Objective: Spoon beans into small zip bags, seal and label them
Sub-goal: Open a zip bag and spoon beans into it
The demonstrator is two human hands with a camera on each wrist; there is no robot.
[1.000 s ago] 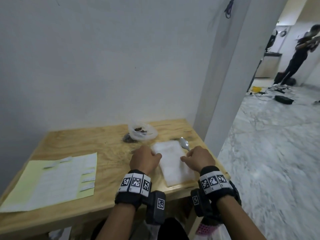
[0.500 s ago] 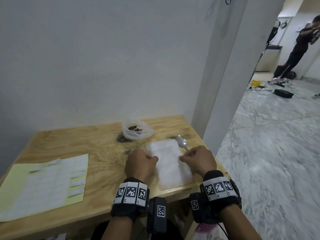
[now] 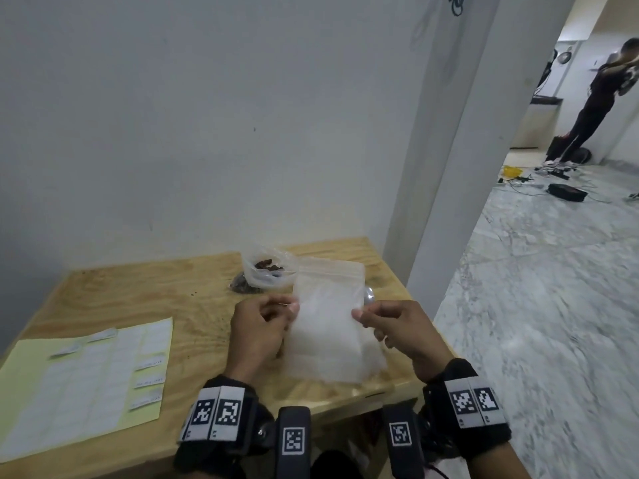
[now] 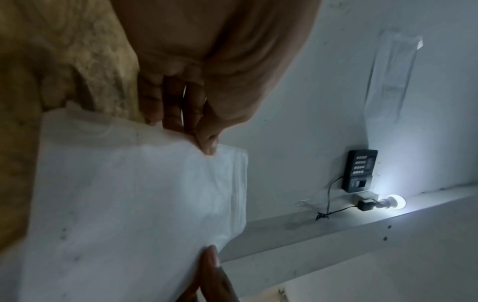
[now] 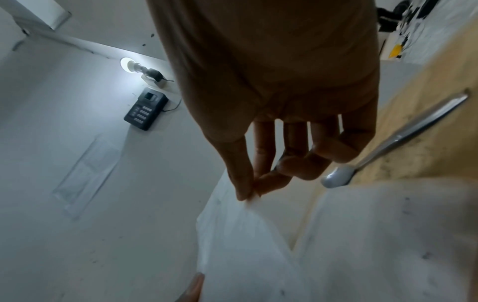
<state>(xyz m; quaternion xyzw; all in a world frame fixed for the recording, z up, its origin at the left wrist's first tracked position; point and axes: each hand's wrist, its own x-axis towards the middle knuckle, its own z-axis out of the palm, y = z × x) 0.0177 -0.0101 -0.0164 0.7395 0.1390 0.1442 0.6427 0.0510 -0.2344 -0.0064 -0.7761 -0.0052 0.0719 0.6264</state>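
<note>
A clear zip bag (image 3: 328, 305) is lifted off the stack of zip bags (image 3: 370, 357) near the table's right front corner. My left hand (image 3: 262, 323) pinches the bag's left edge, seen close in the left wrist view on the zip bag (image 4: 145, 194). My right hand (image 3: 390, 326) pinches its right edge, as the right wrist view shows on the zip bag (image 5: 232, 235). An open plastic bag of dark beans (image 3: 268, 269) sits behind. A metal spoon (image 5: 388, 143) lies to the right, mostly hidden behind the bag in the head view.
A yellow-backed sheet of white labels (image 3: 86, 382) lies on the wooden table (image 3: 145, 299) at the left. White wall behind, a pillar (image 3: 449, 167) at the right. A person (image 3: 594, 102) stands far off across the marble floor.
Both hands rested on the flat stack before; now they have raised one zip bag off it, each pinching a side edge. The head view has dipped slightly.
</note>
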